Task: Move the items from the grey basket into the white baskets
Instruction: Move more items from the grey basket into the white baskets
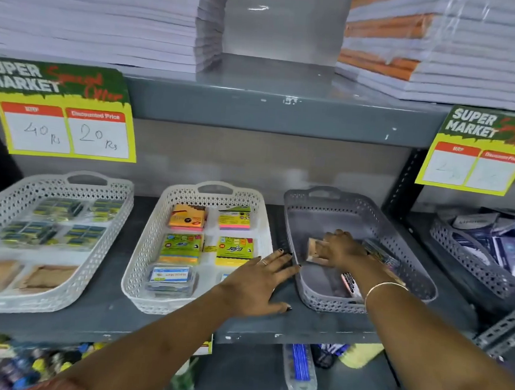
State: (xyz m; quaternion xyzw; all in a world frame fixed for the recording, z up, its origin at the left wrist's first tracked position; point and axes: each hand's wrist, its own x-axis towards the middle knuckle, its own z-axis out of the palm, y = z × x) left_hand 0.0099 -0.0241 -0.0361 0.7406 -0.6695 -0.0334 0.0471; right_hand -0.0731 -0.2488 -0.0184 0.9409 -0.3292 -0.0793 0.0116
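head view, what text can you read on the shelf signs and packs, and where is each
"SUPER MARKET", "Discounted Price", "40 Rs", "20 Rs": left sign.
"SUPER MARKET", "MRP": right sign; its handwritten prices are too faint.
Packs in the middle white basket and the grey basket: print blurred, unreadable.

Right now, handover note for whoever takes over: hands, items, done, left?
Left hand: open, flat on the shelf against the grey basket rim.
Right hand: inside the grey basket, on a tan packet; grip not clear.
Done: middle white basket holds sticky-note packs; left white basket holds small packs too.
Left: the tan packet plus a few blurred items under the right wrist.
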